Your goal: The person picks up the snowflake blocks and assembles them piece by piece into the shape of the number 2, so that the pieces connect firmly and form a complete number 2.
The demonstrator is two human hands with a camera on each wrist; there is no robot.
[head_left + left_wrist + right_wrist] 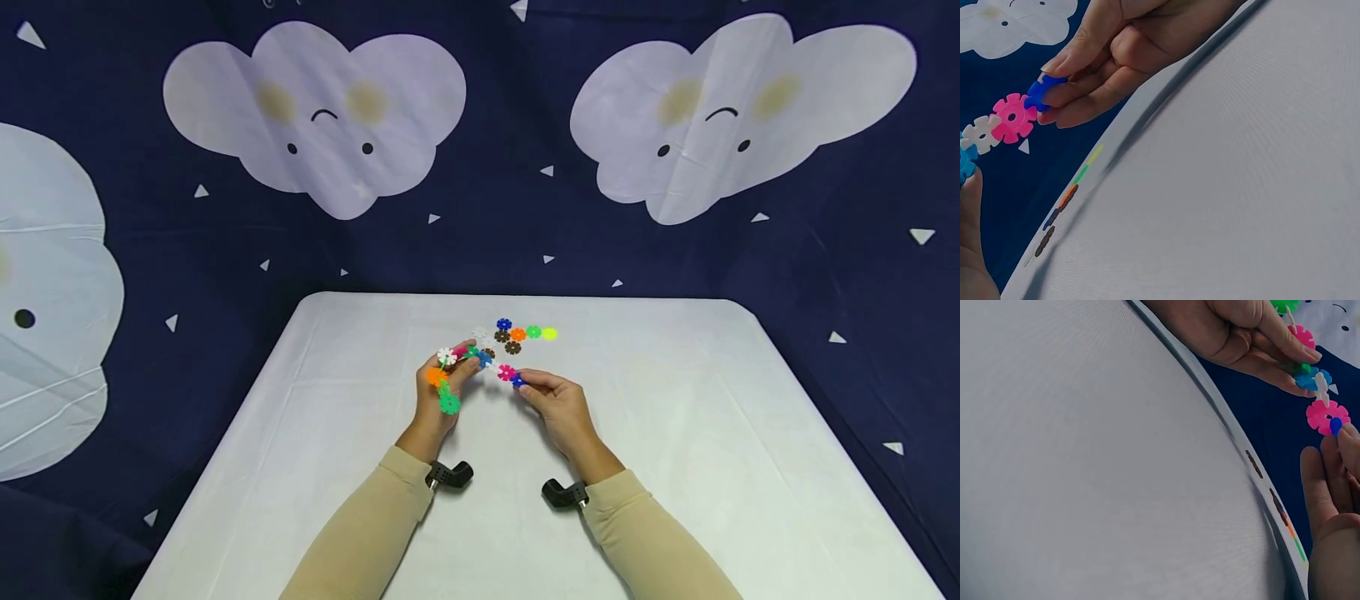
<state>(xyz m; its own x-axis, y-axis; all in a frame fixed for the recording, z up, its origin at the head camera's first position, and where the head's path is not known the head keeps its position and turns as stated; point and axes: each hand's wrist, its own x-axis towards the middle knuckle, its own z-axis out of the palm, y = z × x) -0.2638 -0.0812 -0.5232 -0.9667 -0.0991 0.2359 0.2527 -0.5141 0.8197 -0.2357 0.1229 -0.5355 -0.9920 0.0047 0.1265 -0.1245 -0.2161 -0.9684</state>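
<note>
Blue disc (1035,95) partly behind right hand (561,408)

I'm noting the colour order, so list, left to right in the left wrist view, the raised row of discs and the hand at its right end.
Light blue disc, white disc, pink disc, dark blue disc, right hand.

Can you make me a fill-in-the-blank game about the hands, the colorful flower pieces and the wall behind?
1. The end piece that the right hand pinches is ____.
2. The next piece along the chain is ____.
3. On the table, the piece between the orange piece and the yellow piece is ____.
4. The big pale shapes with faces on the backdrop are ____.

Missing words: blue; pink; green; clouds.
</note>
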